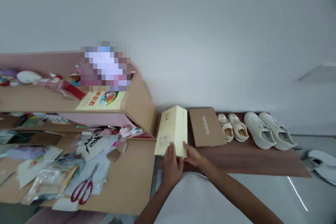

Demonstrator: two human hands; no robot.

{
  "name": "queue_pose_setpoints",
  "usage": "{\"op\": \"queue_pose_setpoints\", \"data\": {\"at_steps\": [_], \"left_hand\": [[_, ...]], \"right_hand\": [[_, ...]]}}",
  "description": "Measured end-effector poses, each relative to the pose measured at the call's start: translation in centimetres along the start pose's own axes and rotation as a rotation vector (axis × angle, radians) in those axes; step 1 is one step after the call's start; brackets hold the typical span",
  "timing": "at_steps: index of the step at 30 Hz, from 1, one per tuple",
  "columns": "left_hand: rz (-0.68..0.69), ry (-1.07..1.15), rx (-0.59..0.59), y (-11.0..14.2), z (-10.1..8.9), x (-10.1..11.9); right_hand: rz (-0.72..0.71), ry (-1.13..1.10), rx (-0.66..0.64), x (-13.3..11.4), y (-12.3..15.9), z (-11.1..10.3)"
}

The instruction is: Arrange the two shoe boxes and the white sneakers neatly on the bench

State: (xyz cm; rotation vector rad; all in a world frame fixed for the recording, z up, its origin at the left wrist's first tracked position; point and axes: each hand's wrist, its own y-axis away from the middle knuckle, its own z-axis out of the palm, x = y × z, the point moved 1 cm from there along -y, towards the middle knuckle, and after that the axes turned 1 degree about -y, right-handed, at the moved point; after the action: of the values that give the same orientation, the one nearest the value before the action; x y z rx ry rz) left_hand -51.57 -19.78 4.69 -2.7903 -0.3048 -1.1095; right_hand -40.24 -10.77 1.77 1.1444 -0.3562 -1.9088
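A pale yellow box (pixel 181 126) with faint print on its lid sits on the dark wooden bench, against the desk's side. My left hand (pixel 172 168) grips its near edge, fingers over the lid and thumb at the front. At the near right corner, my right hand (pixel 193 155) holds the box with its fingers partly hidden. Just right of it lies a closed brown balabala box (pixel 206 129), which neither hand touches. Small beige shoes (pixel 238 129) and larger white sneakers (pixel 262 133) stand in pairs farther right.
The wooden bench (pixel 244 162) runs along the wall. On the left, a cluttered desk (pixel 131 178) bears red-handled scissors (pixel 83 189), papers and plastic bags. Its shelf holds a yellow booklet (pixel 105 99) and toys. A white shoe (pixel 321 164) rests on the floor at right.
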Motion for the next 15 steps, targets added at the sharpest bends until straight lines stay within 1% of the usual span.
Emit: {"op": "queue_pose_setpoints", "data": {"at_steps": [2, 4, 5, 7, 9, 10, 11, 12, 13, 14, 15], "left_hand": [[0.070, -0.026, -0.117, -0.5, 1.5, 0.3], [0.087, 0.030, -0.233, -1.1, 2.6, 0.2], [0.084, 0.082, -0.275, -1.4, 3.0, 0.2], [0.069, 0.211, -0.317, -2.1, 4.1, 0.4], [0.018, 0.356, -0.337, -3.0, 5.7, 1.3], [-0.037, 0.422, -0.346, -3.6, 6.7, 1.9], [-0.110, 0.476, -0.355, -4.4, 7.9, 2.6], [-0.195, 0.515, -0.363, -5.2, 9.1, 3.3], [-0.289, 0.537, -0.363, -6.2, 10.2, 4.0], [-0.380, 0.543, -0.354, -7.1, 11.3, 4.7], [-0.449, 0.543, -0.341, -8.0, 12.1, 5.2]], "right_hand": [[-0.096, 0.071, 0.204, 0.3, -0.5, -0.6], [-0.229, 0.198, 0.390, 0.3, -0.5, -1.3], [-0.307, 0.282, 0.451, 0.0, -0.2, -1.8], [-0.488, 0.468, 0.503, -1.3, 1.0, -3.1], [-0.681, 0.641, 0.555, -3.4, 2.7, -5.2], [-0.753, 0.718, 0.628, -4.6, 3.5, -6.5], [-0.786, 0.786, 0.736, -5.8, 4.2, -7.9], [-0.773, 0.840, 0.863, -6.8, 4.7, -9.3], [-0.717, 0.879, 0.970, -7.7, 5.1, -10.7], [-0.638, 0.904, 1.032, -8.5, 5.2, -12.0], [-0.562, 0.915, 1.040, -9.1, 5.2, -13.3]]}}
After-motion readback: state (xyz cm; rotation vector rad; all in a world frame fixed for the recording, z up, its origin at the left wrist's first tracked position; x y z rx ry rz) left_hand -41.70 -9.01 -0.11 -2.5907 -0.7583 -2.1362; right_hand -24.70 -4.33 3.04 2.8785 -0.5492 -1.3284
